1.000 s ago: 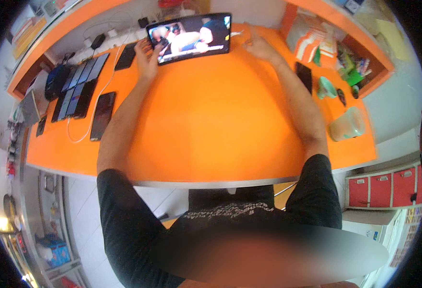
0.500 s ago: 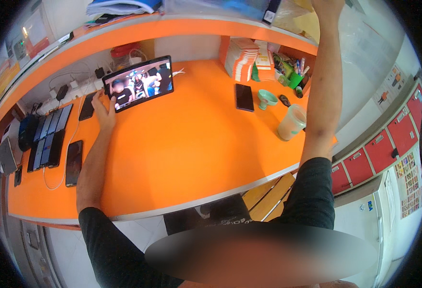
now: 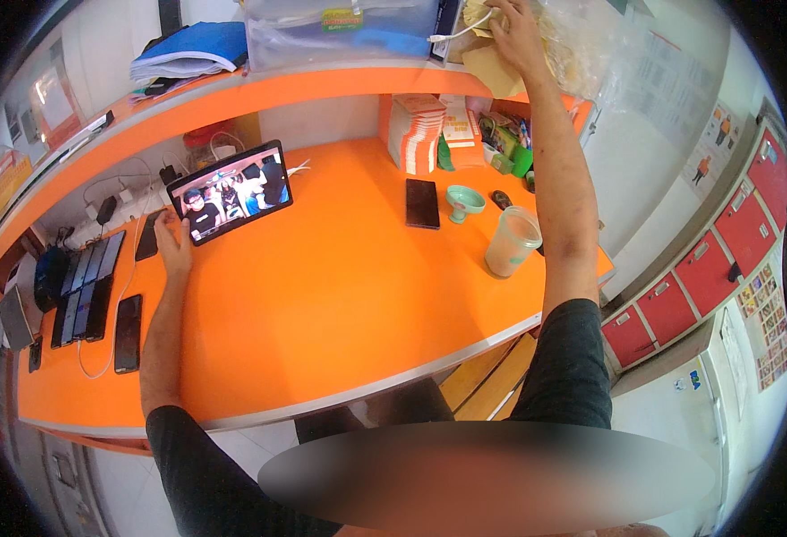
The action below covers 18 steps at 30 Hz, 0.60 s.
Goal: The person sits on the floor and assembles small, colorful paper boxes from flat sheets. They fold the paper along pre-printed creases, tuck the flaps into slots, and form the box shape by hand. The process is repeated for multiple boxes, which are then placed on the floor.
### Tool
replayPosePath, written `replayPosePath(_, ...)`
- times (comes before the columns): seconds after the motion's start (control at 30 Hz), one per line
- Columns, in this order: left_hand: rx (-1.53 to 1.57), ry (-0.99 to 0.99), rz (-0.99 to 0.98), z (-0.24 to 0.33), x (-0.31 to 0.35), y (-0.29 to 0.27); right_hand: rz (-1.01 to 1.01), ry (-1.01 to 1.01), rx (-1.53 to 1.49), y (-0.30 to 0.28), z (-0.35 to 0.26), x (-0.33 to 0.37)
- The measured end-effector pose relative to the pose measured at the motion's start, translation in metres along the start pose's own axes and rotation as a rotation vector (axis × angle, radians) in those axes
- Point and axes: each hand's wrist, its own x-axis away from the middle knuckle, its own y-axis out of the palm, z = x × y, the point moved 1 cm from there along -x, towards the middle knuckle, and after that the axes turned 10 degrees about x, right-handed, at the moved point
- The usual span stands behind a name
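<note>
My left hand (image 3: 175, 243) grips the lower left corner of a tablet (image 3: 230, 195), which leans upright on the orange desk with a lit video picture. At the top, over the shelf, my right hand (image 3: 517, 40) is closed on a white cable (image 3: 456, 36) whose plug end sticks out to the left. Brown paper (image 3: 494, 73) and clear plastic wrapping (image 3: 581, 36) lie beside and under that hand. My right forearm hides part of the desk's right end.
On the orange desk (image 3: 322, 304) stand a lidded cup (image 3: 513, 243) and a green dish (image 3: 463, 203), beside a dark phone (image 3: 422, 205). Several phones (image 3: 128, 333) and cables lie at left. A clear storage box (image 3: 340, 40) and blue folder (image 3: 195, 49) sit on the shelf.
The view has tilted up, so the shelf top shows more. My right hand, cut off at the upper edge before, is now visible with the white cable. My left hand stays at the tablet.
</note>
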Motion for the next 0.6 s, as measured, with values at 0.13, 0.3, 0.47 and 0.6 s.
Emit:
replayPosePath(0.13, 0.009, -0.023, -0.011, 0.003, 0.001, -0.002, -0.068, 0.027, 0.084, 0.000, 0.001, -0.002)
replayPosePath(0.3, 0.047, -0.058, -0.015, 0.003, 0.000, -0.007, -0.208, 0.067, 0.069, -0.005, 0.018, -0.008)
replayPosePath(0.47, 0.052, 0.009, 0.007, 0.005, 0.000, -0.003, -0.429, 0.208, -0.095, 0.004, 0.041, -0.053)
replayPosePath(0.6, 0.056, -0.058, -0.010, 0.004, -0.001, -0.009, -0.449, 0.194, 0.316, 0.004, 0.008, -0.065)
